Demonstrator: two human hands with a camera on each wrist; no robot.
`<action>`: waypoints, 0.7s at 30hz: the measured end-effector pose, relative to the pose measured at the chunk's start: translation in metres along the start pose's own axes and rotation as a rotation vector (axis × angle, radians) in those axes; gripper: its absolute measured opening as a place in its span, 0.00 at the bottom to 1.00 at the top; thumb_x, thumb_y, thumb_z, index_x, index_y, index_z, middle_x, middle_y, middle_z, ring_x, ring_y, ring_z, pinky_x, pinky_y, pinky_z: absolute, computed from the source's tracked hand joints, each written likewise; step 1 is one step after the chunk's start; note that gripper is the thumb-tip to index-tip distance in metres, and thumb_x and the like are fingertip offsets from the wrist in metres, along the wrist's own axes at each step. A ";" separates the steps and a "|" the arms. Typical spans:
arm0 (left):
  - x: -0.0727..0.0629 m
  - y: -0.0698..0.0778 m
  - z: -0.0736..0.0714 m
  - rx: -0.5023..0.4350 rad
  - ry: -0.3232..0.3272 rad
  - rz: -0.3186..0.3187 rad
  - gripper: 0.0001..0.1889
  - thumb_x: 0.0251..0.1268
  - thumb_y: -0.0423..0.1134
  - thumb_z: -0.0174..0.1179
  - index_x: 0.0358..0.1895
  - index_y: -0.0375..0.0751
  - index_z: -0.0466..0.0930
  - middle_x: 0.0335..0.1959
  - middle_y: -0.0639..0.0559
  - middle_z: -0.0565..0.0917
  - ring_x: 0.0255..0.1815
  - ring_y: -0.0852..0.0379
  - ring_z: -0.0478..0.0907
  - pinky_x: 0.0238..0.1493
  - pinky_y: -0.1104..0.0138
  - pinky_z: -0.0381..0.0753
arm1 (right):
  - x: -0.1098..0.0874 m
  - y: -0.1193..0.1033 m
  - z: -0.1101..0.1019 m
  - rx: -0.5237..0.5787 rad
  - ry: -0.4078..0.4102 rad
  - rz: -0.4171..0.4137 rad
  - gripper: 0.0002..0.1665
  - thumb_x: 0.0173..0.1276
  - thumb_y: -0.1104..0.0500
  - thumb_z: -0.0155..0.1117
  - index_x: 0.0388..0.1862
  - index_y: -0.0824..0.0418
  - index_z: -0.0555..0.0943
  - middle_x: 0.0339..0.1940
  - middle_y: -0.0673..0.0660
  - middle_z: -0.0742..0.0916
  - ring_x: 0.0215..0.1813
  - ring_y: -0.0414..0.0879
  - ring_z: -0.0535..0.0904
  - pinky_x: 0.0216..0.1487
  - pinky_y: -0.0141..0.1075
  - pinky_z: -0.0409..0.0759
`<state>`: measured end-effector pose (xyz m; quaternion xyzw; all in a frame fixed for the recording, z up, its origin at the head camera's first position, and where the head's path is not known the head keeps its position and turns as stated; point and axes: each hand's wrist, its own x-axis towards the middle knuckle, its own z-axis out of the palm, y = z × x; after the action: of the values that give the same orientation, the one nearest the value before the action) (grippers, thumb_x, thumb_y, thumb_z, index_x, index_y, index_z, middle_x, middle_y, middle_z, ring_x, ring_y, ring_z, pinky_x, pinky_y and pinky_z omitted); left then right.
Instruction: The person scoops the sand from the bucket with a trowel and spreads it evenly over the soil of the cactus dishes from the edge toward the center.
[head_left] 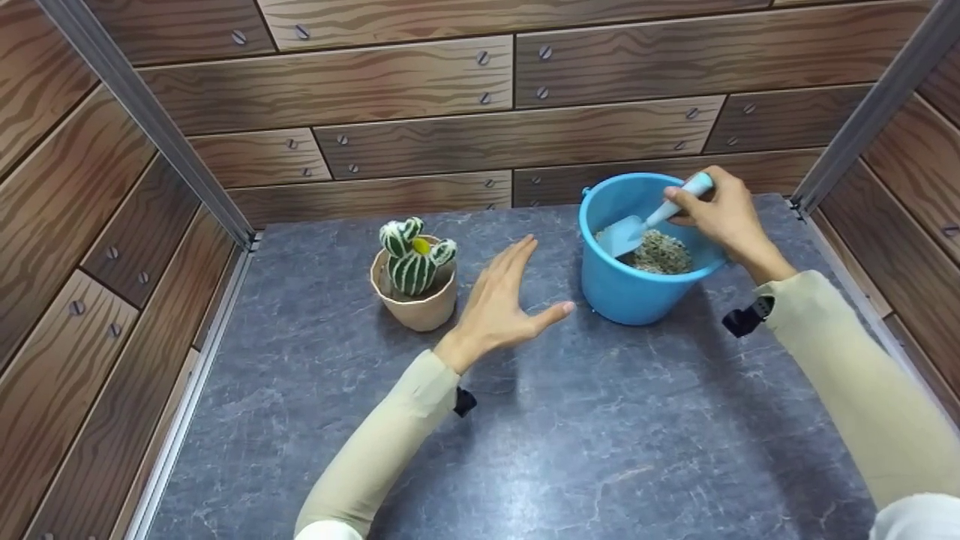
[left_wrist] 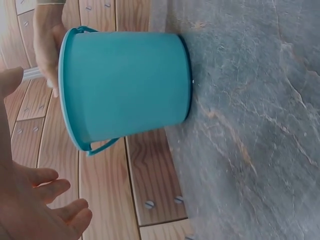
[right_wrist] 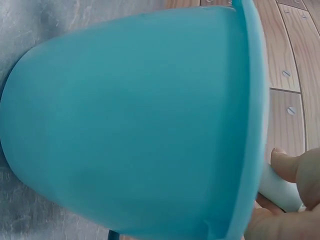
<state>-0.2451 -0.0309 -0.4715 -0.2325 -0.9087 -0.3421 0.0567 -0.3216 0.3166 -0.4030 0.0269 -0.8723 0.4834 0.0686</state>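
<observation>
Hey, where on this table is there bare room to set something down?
The widest bare patch of tabletop lies in front, between the left sleeve and right sleeve. Another runs from the potted cactus to the left wall. Back right is crowded: the right grip holds a trowel, blade inside the blue bucket. The left grip hangs between cactus and bucket.

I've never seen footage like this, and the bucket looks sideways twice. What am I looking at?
No machine, just a person's left hand and right hand. The wide picture comes from a head camera; the others from left and right wrist cameras, whose turned view makes the upright bucket seem tipped. On the grey table stand the bucket, with grit inside, and a cactus in a pot. The right hand grips a shovel reaching into the bucket. The left hand, between pot and bucket, holds nothing.
</observation>
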 end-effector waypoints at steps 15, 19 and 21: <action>0.032 0.024 0.027 -0.033 -0.040 -0.028 0.63 0.59 0.80 0.62 0.89 0.50 0.46 0.90 0.52 0.51 0.90 0.46 0.48 0.87 0.41 0.50 | 0.005 -0.013 -0.015 0.000 0.070 -0.011 0.20 0.76 0.48 0.71 0.50 0.62 0.76 0.37 0.41 0.85 0.33 0.28 0.88 0.42 0.27 0.89; 0.043 0.033 0.034 -0.044 -0.050 -0.035 0.64 0.60 0.80 0.61 0.90 0.48 0.43 0.91 0.52 0.47 0.91 0.49 0.44 0.87 0.43 0.49 | 0.009 -0.019 -0.018 -0.042 0.084 -0.033 0.20 0.75 0.48 0.71 0.50 0.62 0.78 0.39 0.43 0.85 0.32 0.26 0.87 0.39 0.25 0.88; 0.049 0.037 0.036 -0.065 -0.052 -0.033 0.64 0.61 0.79 0.61 0.90 0.47 0.41 0.91 0.51 0.46 0.91 0.48 0.44 0.87 0.44 0.50 | 0.012 -0.023 -0.019 -0.057 0.088 -0.048 0.19 0.75 0.48 0.72 0.49 0.62 0.78 0.39 0.44 0.85 0.31 0.26 0.87 0.39 0.24 0.88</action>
<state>-0.2689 0.0356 -0.4642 -0.2283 -0.9019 -0.3662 0.0197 -0.3289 0.3208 -0.3718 0.0246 -0.8810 0.4573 0.1192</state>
